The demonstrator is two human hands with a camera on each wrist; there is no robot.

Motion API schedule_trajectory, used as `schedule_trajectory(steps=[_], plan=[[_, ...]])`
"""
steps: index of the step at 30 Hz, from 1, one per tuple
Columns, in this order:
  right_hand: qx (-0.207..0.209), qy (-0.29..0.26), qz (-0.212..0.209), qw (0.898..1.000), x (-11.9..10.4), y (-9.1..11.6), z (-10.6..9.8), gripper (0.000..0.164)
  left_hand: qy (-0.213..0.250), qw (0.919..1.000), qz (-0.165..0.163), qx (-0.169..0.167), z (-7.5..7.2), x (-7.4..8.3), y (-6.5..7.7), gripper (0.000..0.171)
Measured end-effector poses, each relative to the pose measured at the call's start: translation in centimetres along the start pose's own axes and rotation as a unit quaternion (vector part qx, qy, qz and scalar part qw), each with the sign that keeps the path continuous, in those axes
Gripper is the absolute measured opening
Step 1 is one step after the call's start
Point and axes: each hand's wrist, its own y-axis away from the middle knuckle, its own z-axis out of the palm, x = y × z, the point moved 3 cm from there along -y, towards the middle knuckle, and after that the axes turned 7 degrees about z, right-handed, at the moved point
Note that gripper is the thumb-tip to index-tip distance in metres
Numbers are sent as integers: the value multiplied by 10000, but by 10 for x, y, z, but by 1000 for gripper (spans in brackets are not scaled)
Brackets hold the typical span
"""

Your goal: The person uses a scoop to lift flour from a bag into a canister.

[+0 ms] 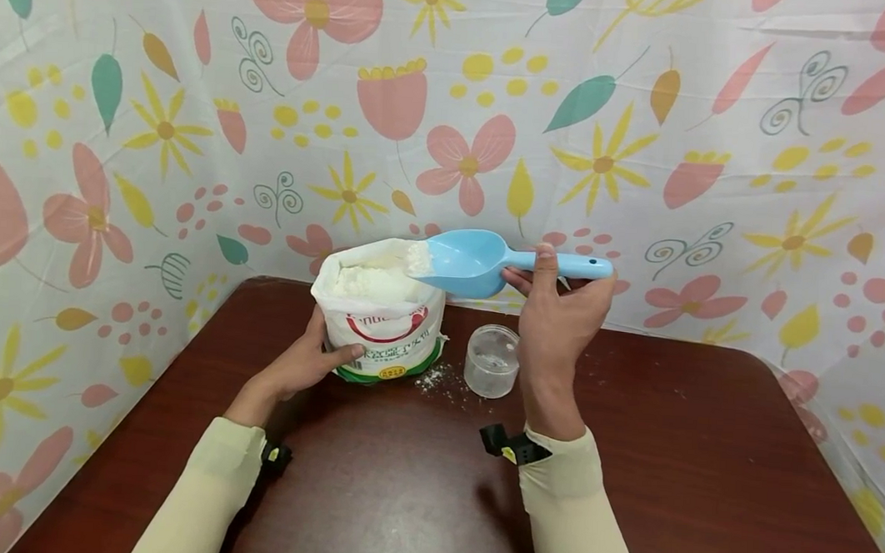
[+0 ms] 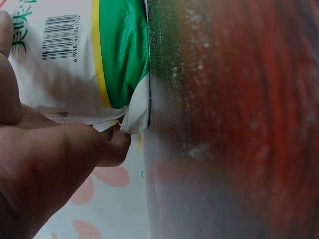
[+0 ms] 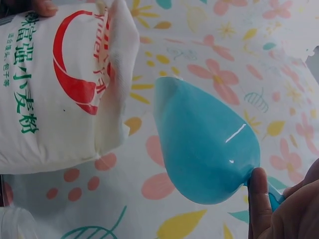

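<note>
An open white flour bag (image 1: 380, 315) with red and green print stands upright on the table, white flour (image 1: 370, 283) heaped near its rim. My left hand (image 1: 306, 357) grips the bag's lower left side, thumb across the front; in the left wrist view its fingers reach behind the bag beside the barcode. With my right hand (image 1: 564, 316) I pinch the handle of a light-blue scoop (image 1: 466, 257). The scoop's tip, bearing some flour, overlaps the bag's right rim in the head view. From below, the right wrist view shows the underside of the scoop (image 3: 204, 144).
A clear round plastic container (image 1: 492, 363) stands on the dark wooden table (image 1: 402, 466), right of the bag and below the scoop. Spilled flour (image 1: 444, 385) lies between bag and container. A floral-print cloth (image 1: 467, 86) hangs behind the table.
</note>
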Motion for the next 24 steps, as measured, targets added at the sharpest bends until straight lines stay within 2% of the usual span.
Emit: schedule_trajectory(steps=[14, 24], plan=[[105, -52, -125, 9999, -12, -7, -17, 31, 28, 9999, 92, -76, 0, 0, 0, 105], [218, -122, -89, 9996, -19, -17, -39, 29, 21, 9999, 119, -109, -1, 0, -1, 104]])
